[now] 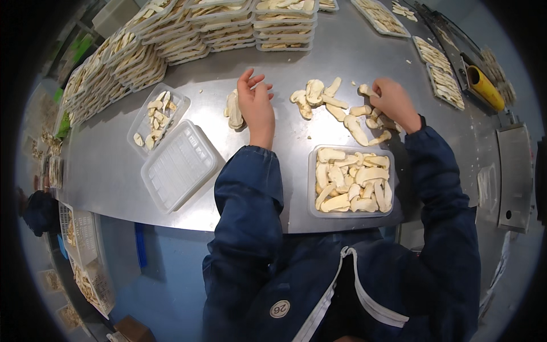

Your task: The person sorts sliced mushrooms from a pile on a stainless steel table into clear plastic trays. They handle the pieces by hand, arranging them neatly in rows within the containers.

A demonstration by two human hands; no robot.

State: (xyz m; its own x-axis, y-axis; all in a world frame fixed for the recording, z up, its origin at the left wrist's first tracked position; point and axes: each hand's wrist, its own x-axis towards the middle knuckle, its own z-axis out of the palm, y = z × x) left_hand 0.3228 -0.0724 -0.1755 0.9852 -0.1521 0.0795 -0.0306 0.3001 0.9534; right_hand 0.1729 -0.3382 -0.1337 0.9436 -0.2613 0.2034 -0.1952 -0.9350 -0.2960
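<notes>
My left hand point(259, 109) hovers over the steel table with its fingers loosely apart and nothing in them. Just left of it, and partly hidden by it, lie a few pale mushroom slices point(233, 112). Between the fingertips of my right hand point(394, 101) is the end of a mushroom slice point(366, 90). Below and left of that hand, a loose pile of mushroom slices point(354, 127) spreads over the metal, some of them under the hand. Nearer my body stands a clear plastic tray point(312, 179) filled with mushroom slices laid in a flat layer.
To the left are a clear tray point(136, 124) with small mushroom pieces and a bare plastic tray point(181, 169) leaning over its edge. Stacks of filled trays point(284, 32) line the back. At right are filled trays point(444, 85) and a yellow cylinder point(487, 89).
</notes>
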